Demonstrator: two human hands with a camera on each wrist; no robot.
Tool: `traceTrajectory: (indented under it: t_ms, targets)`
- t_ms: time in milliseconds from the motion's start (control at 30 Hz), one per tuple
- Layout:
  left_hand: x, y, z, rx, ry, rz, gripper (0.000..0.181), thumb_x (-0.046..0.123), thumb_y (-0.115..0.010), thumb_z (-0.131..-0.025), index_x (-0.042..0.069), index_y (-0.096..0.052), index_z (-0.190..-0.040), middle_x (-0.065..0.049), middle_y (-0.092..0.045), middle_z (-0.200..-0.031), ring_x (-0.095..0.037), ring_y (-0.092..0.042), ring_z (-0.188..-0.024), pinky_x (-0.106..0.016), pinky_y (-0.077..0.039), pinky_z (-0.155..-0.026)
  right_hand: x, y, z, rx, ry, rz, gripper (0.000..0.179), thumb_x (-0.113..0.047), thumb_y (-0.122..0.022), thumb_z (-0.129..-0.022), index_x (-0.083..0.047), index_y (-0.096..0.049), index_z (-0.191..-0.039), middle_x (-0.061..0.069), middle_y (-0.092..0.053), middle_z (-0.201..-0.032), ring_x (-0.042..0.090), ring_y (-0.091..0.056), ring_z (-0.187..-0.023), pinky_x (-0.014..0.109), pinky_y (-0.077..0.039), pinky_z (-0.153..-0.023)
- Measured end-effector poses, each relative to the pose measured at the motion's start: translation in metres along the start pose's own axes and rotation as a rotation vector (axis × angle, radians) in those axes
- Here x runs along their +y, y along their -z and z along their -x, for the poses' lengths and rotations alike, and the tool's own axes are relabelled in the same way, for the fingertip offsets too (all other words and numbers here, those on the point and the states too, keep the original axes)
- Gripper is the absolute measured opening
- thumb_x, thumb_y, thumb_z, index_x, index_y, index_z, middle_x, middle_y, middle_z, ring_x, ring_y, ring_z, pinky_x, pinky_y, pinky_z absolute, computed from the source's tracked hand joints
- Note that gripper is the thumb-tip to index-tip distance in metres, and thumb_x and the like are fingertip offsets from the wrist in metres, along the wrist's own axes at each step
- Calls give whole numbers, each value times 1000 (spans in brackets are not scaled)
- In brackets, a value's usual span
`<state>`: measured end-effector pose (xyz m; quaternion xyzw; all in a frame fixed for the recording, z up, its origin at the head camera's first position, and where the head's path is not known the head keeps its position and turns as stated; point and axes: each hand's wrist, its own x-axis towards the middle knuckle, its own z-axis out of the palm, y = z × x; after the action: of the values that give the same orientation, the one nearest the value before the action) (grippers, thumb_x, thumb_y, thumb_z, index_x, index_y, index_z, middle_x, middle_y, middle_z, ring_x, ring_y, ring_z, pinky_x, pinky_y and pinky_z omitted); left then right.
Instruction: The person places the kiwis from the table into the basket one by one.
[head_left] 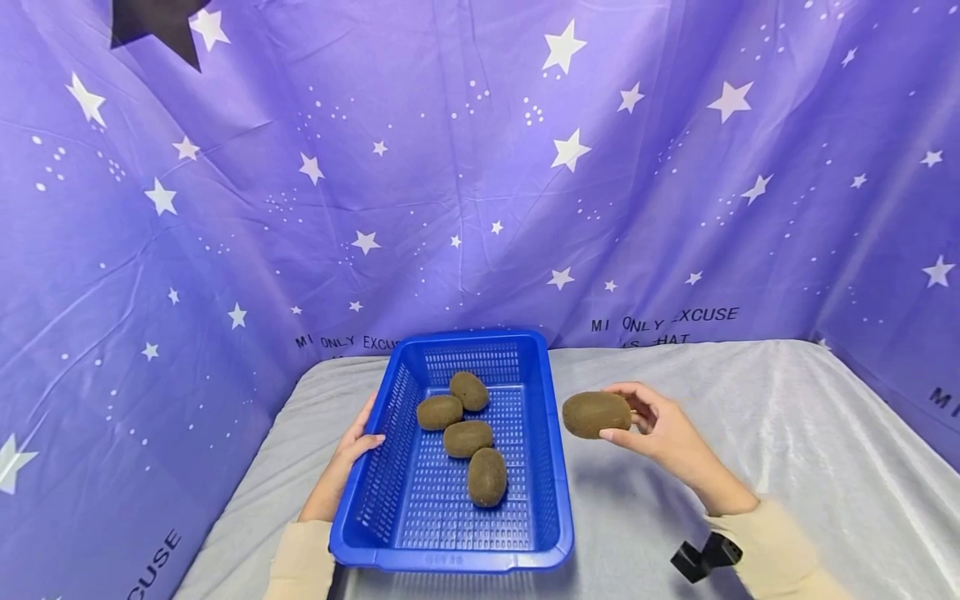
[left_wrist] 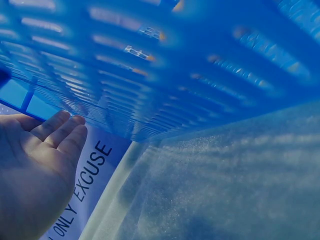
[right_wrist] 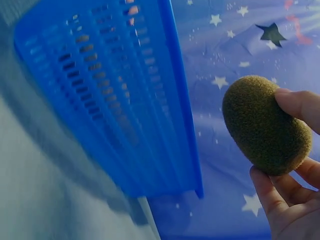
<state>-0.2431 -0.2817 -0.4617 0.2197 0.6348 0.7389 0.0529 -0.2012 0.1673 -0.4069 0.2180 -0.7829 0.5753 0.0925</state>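
Note:
In the head view, a blue plastic basket (head_left: 557, 500) with slotted walls holds several brown fuzzy kiwis, one of them a kiwi (head_left: 487, 477) at the near end of the group. My left hand (head_left: 351, 450) grips the basket's left rim, thumb over the edge and fingers along the outer wall. To the right of the basket, my right hand (head_left: 663, 429) holds another kiwi (head_left: 596, 415) up, pinched between thumb and fingers. The right wrist view shows that kiwi (right_wrist: 265, 125) close up, apart from the basket's wall (right_wrist: 115, 100).
A light grey cloth (head_left: 780, 433) covers the table under the basket. Behind and at both sides hangs a purple curtain (head_left: 465, 167) with white stars and printed words. A black device (head_left: 705, 557) sits by the right sleeve.

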Motion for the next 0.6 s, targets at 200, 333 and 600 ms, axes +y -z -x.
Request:
traceTrajectory:
  t_ms: [200,333,600]
  targets:
    - [1,0,1,3,17,-1,75,-9,-36,-86,-4,10,-145,-33,11,-149,6,-42,-119,-16,-39,-95,-7,-18,-4,-22,16,-5,47,-6,-76,-76,1,-56,-118,12,-61,-109,4,-57,-94,14,-46,-84]
    - [2,-1,1,10,27,-1,75,-9,-36,-86,-5,10,-145,-34,12,-148,6,-43,-118,-16,-40,-95,-13,-29,-6,-67,15,-21,47,-9,-76,-77,-2,-56,-119,10,-62,-112,7,-57,-96,16,-46,-86]
    - [2,-1,1,6,33,30,76,-8,-37,-86,-1,8,-147,-33,8,-149,2,-45,-118,-20,-42,-94,-11,-48,-11,-119,14,-28,46,-14,-76,-77,-10,-58,-119,4,-63,-112,12,-59,-97,23,-48,-87]
